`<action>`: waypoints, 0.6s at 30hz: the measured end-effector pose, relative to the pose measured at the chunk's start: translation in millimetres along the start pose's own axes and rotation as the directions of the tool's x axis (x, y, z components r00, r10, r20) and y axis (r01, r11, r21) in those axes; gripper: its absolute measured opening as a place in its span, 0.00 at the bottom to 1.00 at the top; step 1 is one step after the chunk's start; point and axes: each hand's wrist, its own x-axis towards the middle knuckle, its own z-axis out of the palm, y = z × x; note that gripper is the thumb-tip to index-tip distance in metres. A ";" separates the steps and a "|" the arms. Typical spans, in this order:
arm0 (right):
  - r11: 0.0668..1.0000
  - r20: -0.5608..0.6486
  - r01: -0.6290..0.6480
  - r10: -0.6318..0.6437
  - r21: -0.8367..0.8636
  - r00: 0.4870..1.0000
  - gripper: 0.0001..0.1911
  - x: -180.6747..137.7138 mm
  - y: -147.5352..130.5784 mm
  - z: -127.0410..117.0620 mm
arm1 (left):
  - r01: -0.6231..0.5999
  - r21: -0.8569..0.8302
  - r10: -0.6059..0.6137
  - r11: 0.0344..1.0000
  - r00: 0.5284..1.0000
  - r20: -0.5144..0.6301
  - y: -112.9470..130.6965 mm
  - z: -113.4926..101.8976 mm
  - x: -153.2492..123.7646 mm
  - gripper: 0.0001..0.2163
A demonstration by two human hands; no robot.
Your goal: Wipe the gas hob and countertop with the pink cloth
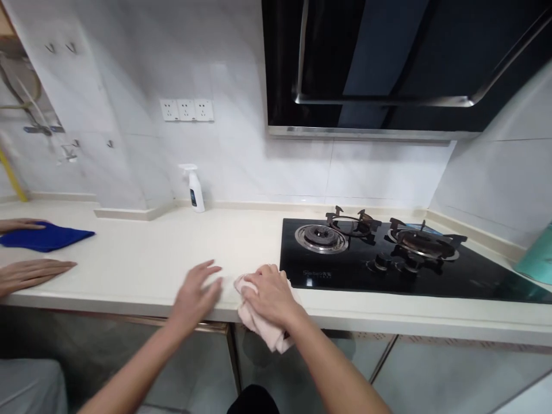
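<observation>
My right hand (268,294) presses down on a pale pink cloth (263,330) at the front edge of the cream countertop (150,259), just left of the black gas hob (388,264). Part of the cloth hangs over the counter edge. My fingers curl over the cloth and grip it. My left hand (198,290) lies beside it on the counter, slightly blurred, fingers spread and holding nothing.
At the far left another person's hands (30,271) rest on the counter, one on a blue cloth (47,237). A white spray bottle (196,188) stands by the wall. The hob has two burners (321,237); a range hood (388,69) hangs above. A teal object (537,259) sits far right.
</observation>
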 end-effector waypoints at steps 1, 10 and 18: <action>0.994 -0.006 0.001 0.000 0.105 1.000 0.20 2.6 6.3 -4.3 | -0.091 -0.049 0.090 0.995 0.996 -0.020 20.7 8.6 -7.6 0.18; 0.987 -0.483 -0.152 0.107 -0.054 0.869 0.24 -90.7 161.2 -77.6 | -0.217 0.060 0.198 0.974 0.952 0.233 112.4 55.6 -22.4 0.38; 0.866 -0.421 -0.301 0.118 -0.400 0.899 0.31 -133.2 233.2 -60.3 | -0.245 -0.049 0.249 0.968 0.955 0.159 183.6 101.0 -42.3 0.36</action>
